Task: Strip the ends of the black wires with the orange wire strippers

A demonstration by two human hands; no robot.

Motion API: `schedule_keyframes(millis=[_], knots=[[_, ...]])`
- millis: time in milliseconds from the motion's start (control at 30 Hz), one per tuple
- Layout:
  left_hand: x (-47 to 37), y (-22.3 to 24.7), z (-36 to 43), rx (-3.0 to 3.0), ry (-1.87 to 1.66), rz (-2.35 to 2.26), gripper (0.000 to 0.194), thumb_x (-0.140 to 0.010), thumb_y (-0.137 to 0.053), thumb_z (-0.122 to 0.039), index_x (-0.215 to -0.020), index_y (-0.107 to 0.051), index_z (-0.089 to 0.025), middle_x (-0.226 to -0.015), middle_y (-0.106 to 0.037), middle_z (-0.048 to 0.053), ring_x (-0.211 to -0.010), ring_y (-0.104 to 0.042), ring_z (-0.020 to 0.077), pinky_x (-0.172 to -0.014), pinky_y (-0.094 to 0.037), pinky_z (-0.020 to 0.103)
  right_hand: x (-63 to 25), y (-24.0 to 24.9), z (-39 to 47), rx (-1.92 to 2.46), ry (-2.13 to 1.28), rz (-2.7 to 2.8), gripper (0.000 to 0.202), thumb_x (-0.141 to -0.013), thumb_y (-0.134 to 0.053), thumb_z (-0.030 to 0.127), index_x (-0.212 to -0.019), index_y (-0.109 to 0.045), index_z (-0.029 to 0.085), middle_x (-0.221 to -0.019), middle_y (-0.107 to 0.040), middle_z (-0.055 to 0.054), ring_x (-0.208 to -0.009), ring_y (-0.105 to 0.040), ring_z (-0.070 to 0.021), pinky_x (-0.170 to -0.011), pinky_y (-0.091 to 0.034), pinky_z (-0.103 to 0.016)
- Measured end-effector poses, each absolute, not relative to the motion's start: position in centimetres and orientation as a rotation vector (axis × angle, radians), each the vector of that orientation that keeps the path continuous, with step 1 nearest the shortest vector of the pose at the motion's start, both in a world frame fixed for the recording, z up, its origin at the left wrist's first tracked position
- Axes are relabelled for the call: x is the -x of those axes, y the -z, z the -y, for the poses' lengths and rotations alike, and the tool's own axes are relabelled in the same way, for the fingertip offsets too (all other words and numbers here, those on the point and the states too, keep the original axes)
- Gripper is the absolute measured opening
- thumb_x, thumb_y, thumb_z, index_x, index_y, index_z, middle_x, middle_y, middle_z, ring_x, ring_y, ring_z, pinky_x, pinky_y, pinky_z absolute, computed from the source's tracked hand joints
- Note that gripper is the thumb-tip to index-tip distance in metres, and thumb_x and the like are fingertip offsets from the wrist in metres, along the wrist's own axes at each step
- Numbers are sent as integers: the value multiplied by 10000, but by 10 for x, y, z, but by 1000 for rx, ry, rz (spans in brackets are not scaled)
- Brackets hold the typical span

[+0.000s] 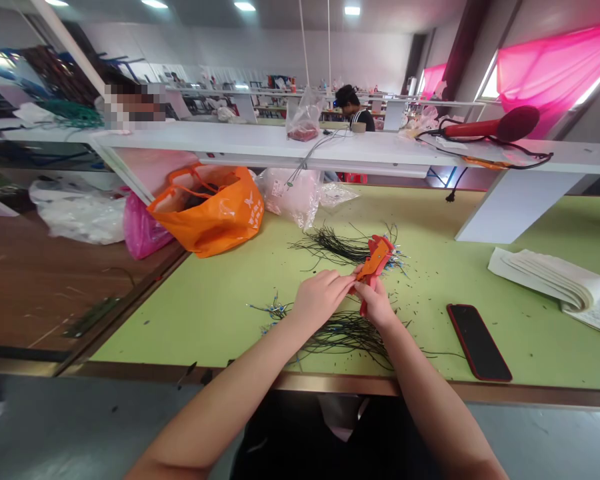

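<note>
My right hand [377,304] is wrapped round the handles of a red and orange wire stripper [376,259], its head tilted up and away from me. My left hand [323,297] has its fingers pressed together at the tool's near side; whatever they pinch is too small to make out. Behind the tool lies a bundle of thin black wires [333,245] with blue and white ends. Nearer to me, partly under my forearms, a second bundle of black wires [353,333] is spread out, with blue ends at its left.
A phone [480,343] and folded papers [550,273] lie at the right. An orange bag [215,217] and clear plastic bags [295,193] stand at the back left. A white shelf [240,141] spans the table's back. A person [361,113] sits beyond.
</note>
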State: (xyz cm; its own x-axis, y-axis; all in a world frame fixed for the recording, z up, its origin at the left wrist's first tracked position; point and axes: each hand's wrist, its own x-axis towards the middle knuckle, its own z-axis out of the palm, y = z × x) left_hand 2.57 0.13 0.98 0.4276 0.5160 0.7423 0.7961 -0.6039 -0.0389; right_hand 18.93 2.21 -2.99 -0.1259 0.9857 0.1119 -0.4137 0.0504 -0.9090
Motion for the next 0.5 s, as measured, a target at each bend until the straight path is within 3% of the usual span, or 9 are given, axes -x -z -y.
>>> schedule_keyframes(millis=[267, 500], knots=[[-29, -1, -7, 2436, 836, 1160, 287, -1046, -441, -215, -1121, -713, -161, -790, -673, 59, -744, -648, 185, -619, -500, 284, -190, 40, -25, 787, -1402, 933, 397, -720, -827, 394, -1011, -629, 209, -877, -652, -13, -825, -621, -197, -827, -556, -354], [-30, 12, -16, 2512, 1021, 1175, 297, -1047, -448, -215, -1187, -706, -167, -819, -717, 61, -771, -677, 189, -672, -546, 296, -194, 43, -29, 834, -1329, 896, 420, -717, -866, 421, -1004, -608, 255, -899, -642, -4, -857, -633, -198, -814, -582, -360]])
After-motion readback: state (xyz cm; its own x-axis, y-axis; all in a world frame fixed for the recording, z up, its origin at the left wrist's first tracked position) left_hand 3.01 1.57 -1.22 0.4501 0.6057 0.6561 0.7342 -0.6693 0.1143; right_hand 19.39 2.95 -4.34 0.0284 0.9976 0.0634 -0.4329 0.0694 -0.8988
